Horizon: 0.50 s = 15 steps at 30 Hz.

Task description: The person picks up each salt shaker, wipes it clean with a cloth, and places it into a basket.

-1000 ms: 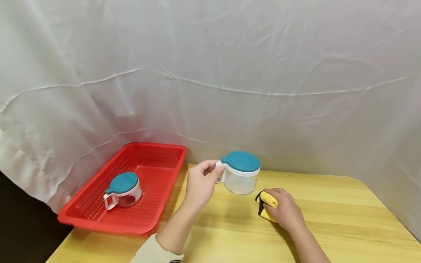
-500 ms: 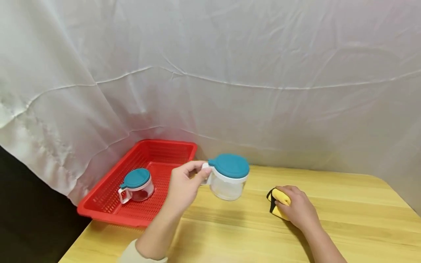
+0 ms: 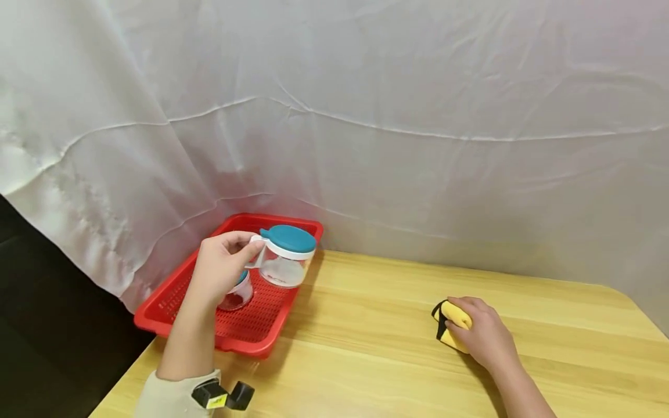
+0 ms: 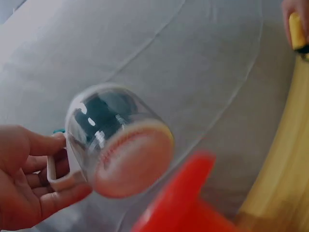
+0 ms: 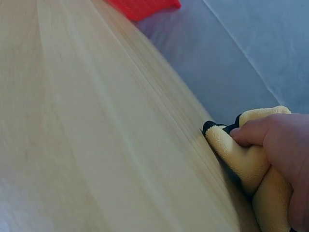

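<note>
My left hand (image 3: 222,264) pinches the white handle of a clear glass jar (image 3: 282,270) with a teal lid, held in the air over the red basket (image 3: 274,337). From below, the left wrist view shows the jar's round base (image 4: 137,162), with the handle between thumb and fingers. A second jar (image 3: 237,295) of the same kind sits inside the basket, partly hidden behind my left hand. On the right, my right hand (image 3: 486,334) grips a bunched yellow cloth (image 3: 455,316) with black edging, resting on the table. The cloth's folds (image 5: 246,164) show in the right wrist view.
The basket stands on the left end of the wooden table (image 3: 366,325), close to the pale curtain (image 3: 366,174) that hangs behind. A dark area (image 3: 47,325) lies beyond the table's left edge. A small black device (image 3: 222,395) is on my left sleeve.
My left hand has carried the jar leftward from above the table to over the basket. The right hand keeps hold of the cloth in about the same place, while the head view has shifted.
</note>
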{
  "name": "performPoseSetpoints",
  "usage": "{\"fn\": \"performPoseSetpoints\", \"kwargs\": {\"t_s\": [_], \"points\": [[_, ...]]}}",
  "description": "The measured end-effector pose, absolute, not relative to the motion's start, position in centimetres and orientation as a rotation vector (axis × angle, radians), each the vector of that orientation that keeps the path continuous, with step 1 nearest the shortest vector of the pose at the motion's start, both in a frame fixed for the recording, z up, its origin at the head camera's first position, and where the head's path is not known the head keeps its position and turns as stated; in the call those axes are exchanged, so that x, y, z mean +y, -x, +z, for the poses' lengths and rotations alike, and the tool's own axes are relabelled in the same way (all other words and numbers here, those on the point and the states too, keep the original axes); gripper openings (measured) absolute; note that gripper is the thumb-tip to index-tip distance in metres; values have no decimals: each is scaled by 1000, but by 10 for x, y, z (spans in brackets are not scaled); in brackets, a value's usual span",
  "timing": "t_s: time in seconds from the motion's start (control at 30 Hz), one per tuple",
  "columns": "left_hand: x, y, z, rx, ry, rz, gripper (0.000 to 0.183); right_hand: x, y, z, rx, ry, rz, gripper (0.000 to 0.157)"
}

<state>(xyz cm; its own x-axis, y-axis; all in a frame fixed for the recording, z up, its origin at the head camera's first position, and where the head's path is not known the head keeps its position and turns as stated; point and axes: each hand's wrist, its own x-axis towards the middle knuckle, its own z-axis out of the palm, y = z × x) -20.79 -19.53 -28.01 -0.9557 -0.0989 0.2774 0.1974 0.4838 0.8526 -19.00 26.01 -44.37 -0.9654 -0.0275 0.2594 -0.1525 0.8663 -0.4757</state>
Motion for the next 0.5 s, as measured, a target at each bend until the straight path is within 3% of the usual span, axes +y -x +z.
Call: {"fn": "performPoseSetpoints", "kwargs": {"t_s": [0.5], "points": [[-205, 231, -311, -2775, -112, -948, 27, 264, 183, -448, -2782, -139, 735, 51]]}}
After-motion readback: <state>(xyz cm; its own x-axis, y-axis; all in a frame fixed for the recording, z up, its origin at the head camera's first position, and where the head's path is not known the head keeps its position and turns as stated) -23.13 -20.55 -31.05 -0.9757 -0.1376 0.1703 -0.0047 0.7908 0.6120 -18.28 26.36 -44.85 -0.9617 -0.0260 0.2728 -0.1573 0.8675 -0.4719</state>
